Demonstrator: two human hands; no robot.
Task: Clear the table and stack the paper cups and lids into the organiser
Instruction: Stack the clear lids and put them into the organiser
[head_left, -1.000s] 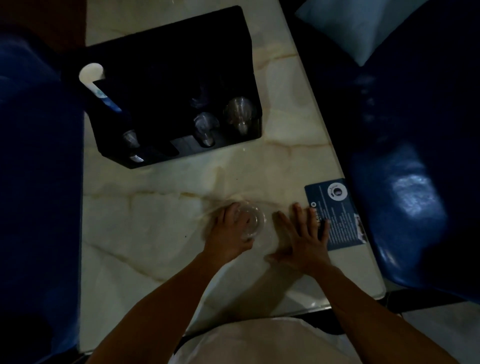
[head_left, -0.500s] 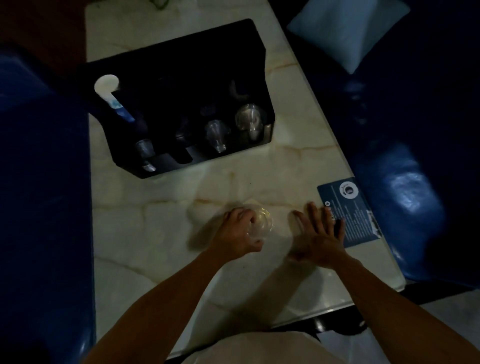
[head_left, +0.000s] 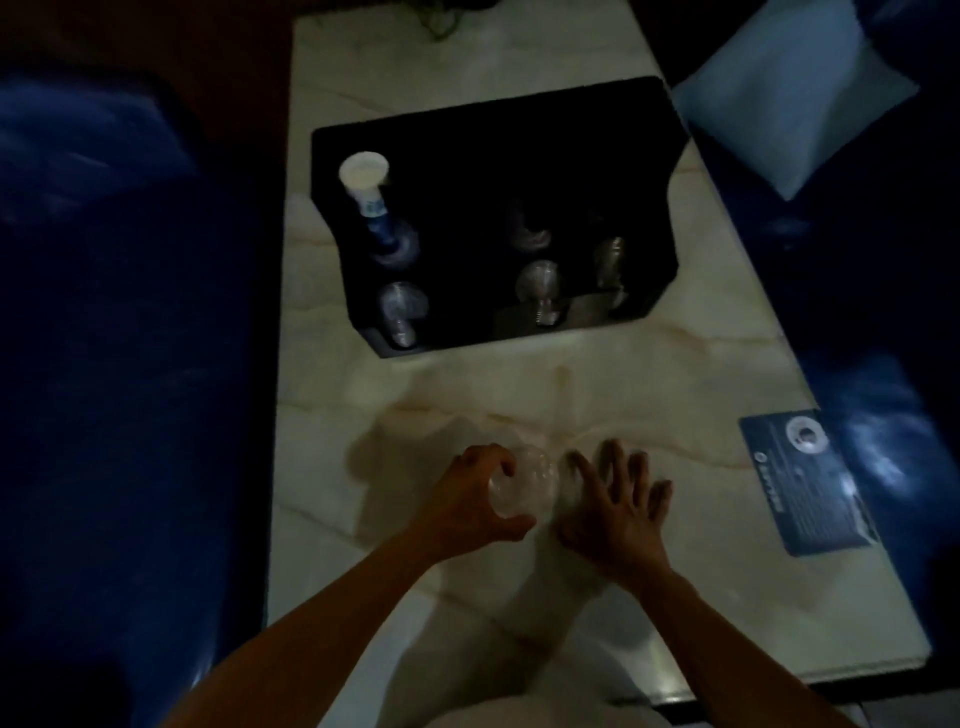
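My left hand (head_left: 467, 499) grips a clear plastic lid (head_left: 530, 483) just above the marble table (head_left: 467, 389), near its front. My right hand (head_left: 618, 504) is open beside the lid, fingers spread, fingertips close to its right edge. The black organiser (head_left: 493, 145) stands further back on the table. A stack of white and blue paper cups (head_left: 371, 202) leans in its left slot. Clear lids (head_left: 540, 288) sit in several of its front slots.
A blue printed card (head_left: 802, 480) lies at the table's right edge. Dark blue seats (head_left: 104, 364) flank the table on both sides. A pale cushion (head_left: 795, 98) rests on the right seat at the back.
My left hand has curled round the lid and raised it slightly. My right hand has shifted left, closer to the lid. The camera view has swung, so the organiser appears further right.
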